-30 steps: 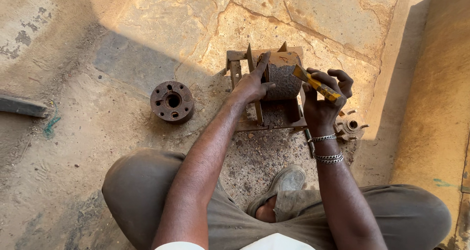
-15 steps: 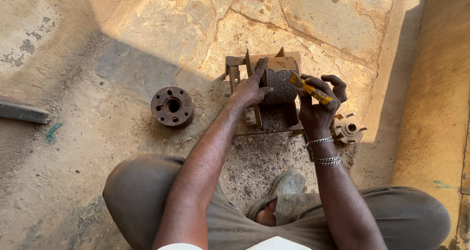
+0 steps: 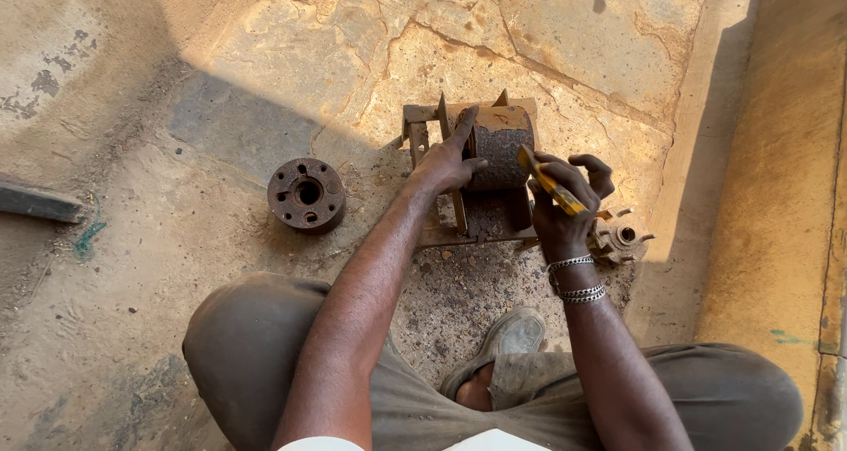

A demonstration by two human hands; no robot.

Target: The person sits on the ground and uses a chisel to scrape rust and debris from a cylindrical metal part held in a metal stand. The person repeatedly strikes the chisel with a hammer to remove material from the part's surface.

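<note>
Hands work at a rusty metal frame (image 3: 459, 226) just above the middle of the frame, on a stone and dirt floor (image 3: 265, 71). The left hand (image 3: 448, 161) lies with fingers spread against the left end of a rough, pitted metal cylinder (image 3: 498, 146) that sits in the frame; it presses on the cylinder rather than closing around it. The right hand (image 3: 565, 206), just right of the cylinder, has its fingers curled and pressed together around a thin yellow tool (image 3: 551, 184), whose tip points up-left toward the cylinder. Two metal bracelets (image 3: 575, 279) circle that wrist. A small rusty toothed part (image 3: 622, 236) lies just right of the hand. A round rusty disc with holes (image 3: 306, 193) lies left of centre, apart from the frame. A dark bar (image 3: 40, 202) sits at the left edge.
</note>
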